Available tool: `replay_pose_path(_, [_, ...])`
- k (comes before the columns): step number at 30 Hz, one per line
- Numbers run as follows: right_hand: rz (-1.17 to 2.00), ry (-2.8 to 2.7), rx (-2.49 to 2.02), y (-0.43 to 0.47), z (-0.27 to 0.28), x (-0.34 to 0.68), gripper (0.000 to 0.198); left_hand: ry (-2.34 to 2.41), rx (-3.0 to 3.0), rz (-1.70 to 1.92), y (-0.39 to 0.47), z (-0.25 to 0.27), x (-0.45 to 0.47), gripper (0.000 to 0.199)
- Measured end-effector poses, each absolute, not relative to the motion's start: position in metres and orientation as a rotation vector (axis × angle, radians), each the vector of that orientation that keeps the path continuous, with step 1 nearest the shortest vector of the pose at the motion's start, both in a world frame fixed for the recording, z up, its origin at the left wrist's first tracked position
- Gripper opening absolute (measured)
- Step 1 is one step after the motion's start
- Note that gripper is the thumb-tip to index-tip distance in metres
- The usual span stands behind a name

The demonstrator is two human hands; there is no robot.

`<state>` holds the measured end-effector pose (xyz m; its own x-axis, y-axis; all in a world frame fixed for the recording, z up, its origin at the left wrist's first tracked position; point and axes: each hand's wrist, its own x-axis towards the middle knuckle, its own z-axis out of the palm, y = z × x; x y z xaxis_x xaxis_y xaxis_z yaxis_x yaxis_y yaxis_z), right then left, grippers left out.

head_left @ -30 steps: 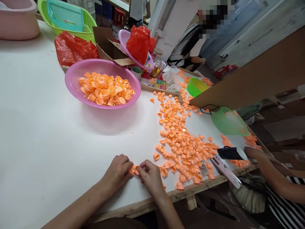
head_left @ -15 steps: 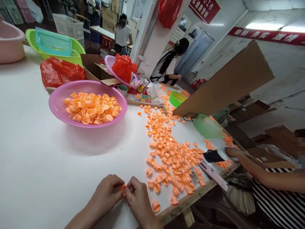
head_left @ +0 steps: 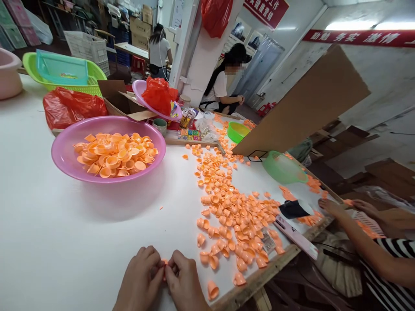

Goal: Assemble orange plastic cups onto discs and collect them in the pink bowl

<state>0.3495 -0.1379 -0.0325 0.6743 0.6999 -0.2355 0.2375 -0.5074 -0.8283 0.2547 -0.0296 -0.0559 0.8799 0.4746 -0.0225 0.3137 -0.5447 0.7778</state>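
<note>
- Your left hand [head_left: 141,276] and right hand [head_left: 186,280] are pinched narrow, fingertips together on a small orange plastic piece [head_left: 164,262], mostly hidden, just above the worktop's near side.
- The smooth white worktop [head_left: 123,224] before you ends in a rough wooden edge [head_left: 253,285].
- To your right, miniature glossy orange plastic cups [head_left: 233,211] spread in a long heap, some tipped over.
- Farther left stands a wide, round, pinkish-purple plastic basin [head_left: 60,160] with more of them inside.
- Beyond the heap are a bright green round plastic bowl [head_left: 234,134] and a translucent green plastic bowl [head_left: 283,168], near a tilted brown cardboard sheet [head_left: 308,103].
- At your right, a co-worker's hand [head_left: 330,206] rests by the far cups.
- Behind, a person in a white top [head_left: 220,86] sits by the wall; a long red banner [head_left: 356,38] with white lettering hangs under bright lights [head_left: 359,28].
</note>
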Motion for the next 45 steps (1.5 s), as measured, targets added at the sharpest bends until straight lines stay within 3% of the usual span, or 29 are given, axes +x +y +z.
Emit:
replay_pose_path(7, [0.705,-0.638,-2.032,-0.136,-0.032,0.348,0.014,0.678,2.227,0.221,-0.031,-0.038,0.262,0.02])
replay_pose_path(12, [0.591,-0.736,-1.975,-0.142,-0.044,0.34,0.013,0.683,1.953,0.286,-0.029,-0.055,0.251,0.016])
replay_pose_path(16, [0.343,-0.858,-1.906,-0.142,-0.043,0.33,0.014,0.676,1.521,0.248,-0.02,-0.05,0.24,0.044])
replay_pose_path(21, [0.226,-0.846,-1.822,-0.132,-0.01,0.321,0.014,0.651,1.379,0.35,-0.02,-0.007,0.229,0.038])
replay_pose_path(25, [0.27,-0.805,-1.757,-0.123,0.009,0.324,0.027,0.656,1.462,0.441,-0.024,0.008,0.226,0.036])
replay_pose_path(40, [0.414,-0.707,-1.773,-0.123,-0.005,0.317,0.005,0.598,1.729,0.484,-0.031,0.007,0.23,0.021])
replay_pose_path(45, [0.449,-0.679,-1.698,-0.115,-0.027,0.331,0.019,0.632,1.694,0.492,-0.027,-0.002,0.244,0.031])
